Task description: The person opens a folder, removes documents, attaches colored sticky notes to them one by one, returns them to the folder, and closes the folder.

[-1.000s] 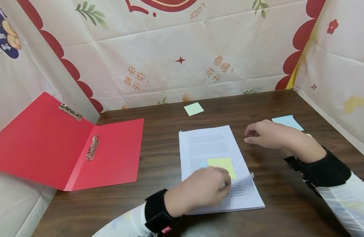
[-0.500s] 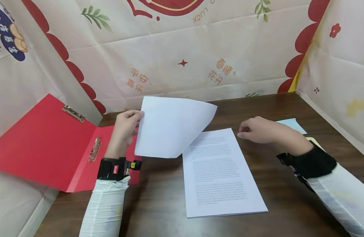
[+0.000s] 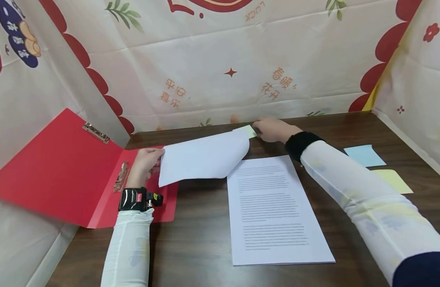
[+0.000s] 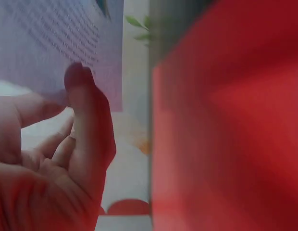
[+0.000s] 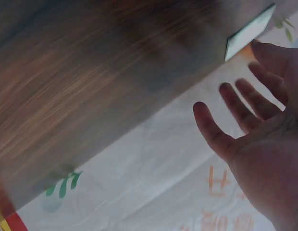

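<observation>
My left hand [image 3: 144,165] pinches the left edge of a white sheet of paper [image 3: 205,155], between thumb and fingers in the left wrist view. The lifted sheet [image 4: 29,48] bends, its blank side up in the head view. A green sticky note pad [image 3: 250,131] lies at the table's back, partly behind the sheet. Beside it is my right hand [image 3: 273,129]; in the right wrist view its fingers are spread and loosely bent, the uppermost at the edge of the green pad [image 5: 250,32]. A stack of printed paper [image 3: 273,211] lies in front.
An open red folder [image 3: 51,171] with metal clips [image 3: 121,177] stands at the left, one cover leaning on the side cloth. A blue sticky note pad [image 3: 364,155] and a yellow one [image 3: 392,180] lie on the right of the wooden table [image 3: 198,239]. Printed cloth [image 3: 205,59] hangs behind.
My left hand has taken the top sheet, with its sticky notes, off the stack, turned it over and brought it left to the folder. My right hand has moved back and left to the green pad.
</observation>
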